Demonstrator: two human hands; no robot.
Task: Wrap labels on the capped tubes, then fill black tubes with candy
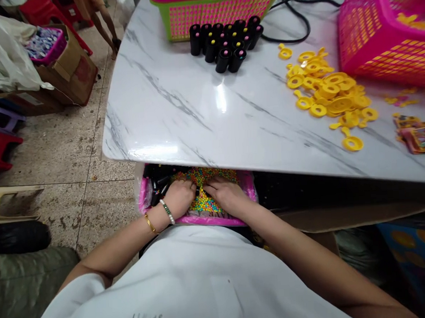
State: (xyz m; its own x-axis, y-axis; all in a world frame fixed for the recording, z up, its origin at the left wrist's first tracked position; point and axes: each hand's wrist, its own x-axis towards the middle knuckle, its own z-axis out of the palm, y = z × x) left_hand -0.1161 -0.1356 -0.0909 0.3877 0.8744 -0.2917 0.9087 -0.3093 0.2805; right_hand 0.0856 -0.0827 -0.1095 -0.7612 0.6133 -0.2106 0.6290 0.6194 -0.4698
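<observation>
Both hands dig into small multicoloured beads (203,188) in a pink tray (248,183) under the table edge, w/ fingers curled down among them. Left hand (179,197) and right hand (225,192) sit side by side; can't tell if either grips anything. Above, on the marble table (180,108): black tubes (225,40), yellow rings (329,94), two pink baskets.
</observation>
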